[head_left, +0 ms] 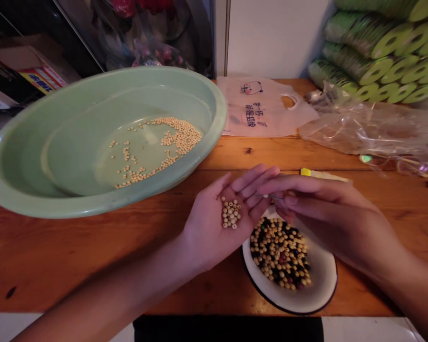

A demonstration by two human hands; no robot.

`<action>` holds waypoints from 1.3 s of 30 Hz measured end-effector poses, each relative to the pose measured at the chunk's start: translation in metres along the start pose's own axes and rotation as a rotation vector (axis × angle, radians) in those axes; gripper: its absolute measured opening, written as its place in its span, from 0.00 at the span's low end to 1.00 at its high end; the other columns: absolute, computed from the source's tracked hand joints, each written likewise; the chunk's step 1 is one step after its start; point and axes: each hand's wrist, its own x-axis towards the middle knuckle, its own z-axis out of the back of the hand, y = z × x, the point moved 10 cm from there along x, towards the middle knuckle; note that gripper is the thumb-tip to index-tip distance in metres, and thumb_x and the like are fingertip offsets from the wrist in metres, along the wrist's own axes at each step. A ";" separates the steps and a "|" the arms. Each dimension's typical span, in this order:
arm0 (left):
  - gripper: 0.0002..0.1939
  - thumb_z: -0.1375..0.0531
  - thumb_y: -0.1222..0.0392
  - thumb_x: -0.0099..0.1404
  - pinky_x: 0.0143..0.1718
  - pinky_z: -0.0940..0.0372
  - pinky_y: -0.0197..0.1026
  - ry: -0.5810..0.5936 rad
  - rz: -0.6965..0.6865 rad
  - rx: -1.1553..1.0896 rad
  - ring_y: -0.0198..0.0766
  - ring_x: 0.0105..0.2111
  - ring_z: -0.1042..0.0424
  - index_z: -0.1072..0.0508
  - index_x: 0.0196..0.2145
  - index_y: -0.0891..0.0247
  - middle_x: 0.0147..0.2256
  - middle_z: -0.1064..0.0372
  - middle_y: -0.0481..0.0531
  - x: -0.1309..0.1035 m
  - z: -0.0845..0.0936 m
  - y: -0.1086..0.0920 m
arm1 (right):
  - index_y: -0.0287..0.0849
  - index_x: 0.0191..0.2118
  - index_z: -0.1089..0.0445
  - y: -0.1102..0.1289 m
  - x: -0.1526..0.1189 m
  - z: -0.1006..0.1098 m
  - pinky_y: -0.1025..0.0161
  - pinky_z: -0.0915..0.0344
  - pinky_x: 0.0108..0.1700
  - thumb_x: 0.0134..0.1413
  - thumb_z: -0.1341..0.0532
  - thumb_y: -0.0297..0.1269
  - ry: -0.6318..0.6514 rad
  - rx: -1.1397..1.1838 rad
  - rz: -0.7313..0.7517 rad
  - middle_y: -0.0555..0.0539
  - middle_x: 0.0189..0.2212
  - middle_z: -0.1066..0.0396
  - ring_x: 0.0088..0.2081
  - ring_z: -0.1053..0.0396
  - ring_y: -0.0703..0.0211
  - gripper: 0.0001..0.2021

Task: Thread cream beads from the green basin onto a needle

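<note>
Palm up, my left hand [217, 223] cups a small heap of pale wooden beads [231, 213], its fingers stretched toward the right hand. My right hand [314, 202] pinches a thin dark cord or wire [276, 196], which crosses the left fingertips. One whitish bead [266, 195] sits on that strand. Both hands meet at the fingertips, above the back rim of a white bowl [323, 266] with a dark edge. Inside the bowl lie mixed beads [280, 251], mostly pale and black, a few reddish. The far end of the strand is hidden by the right fingers.
A large green basin [103, 202] leans at left, with pale beads [180, 135] along its lower side. Behind are a printed plastic bag [249, 107], crumpled clear plastic [364, 123] and stacked green rolls [381, 52]. A yellow-tipped item [306, 172] lies behind my right hand on the wooden table [157, 247].
</note>
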 end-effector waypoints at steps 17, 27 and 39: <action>0.22 0.56 0.60 0.69 0.52 0.35 0.41 0.004 -0.015 -0.067 0.40 0.40 0.24 0.26 0.40 0.76 0.36 0.24 0.61 0.002 0.001 0.000 | 0.36 0.34 0.24 -0.013 0.005 0.000 0.73 0.31 0.35 0.54 0.41 0.23 -0.029 0.551 -0.172 0.47 0.28 0.31 0.31 0.32 0.68 0.08; 0.21 0.55 0.60 0.69 0.58 0.39 0.43 0.027 -0.021 -0.045 0.41 0.47 0.26 0.27 0.44 0.76 0.41 0.25 0.62 0.004 0.001 -0.001 | 0.37 0.38 0.26 -0.022 0.007 0.001 0.75 0.38 0.28 0.52 0.43 0.21 -0.086 0.609 -0.221 0.50 0.24 0.39 0.26 0.41 0.70 0.11; 0.20 0.53 0.61 0.68 0.55 0.37 0.41 -0.001 -0.008 -0.059 0.41 0.46 0.25 0.29 0.48 0.76 0.40 0.24 0.61 0.003 0.001 0.002 | 0.37 0.31 0.27 -0.011 0.006 -0.002 0.66 0.34 0.36 0.52 0.44 0.25 -0.038 0.582 -0.171 0.48 0.28 0.42 0.30 0.42 0.65 0.08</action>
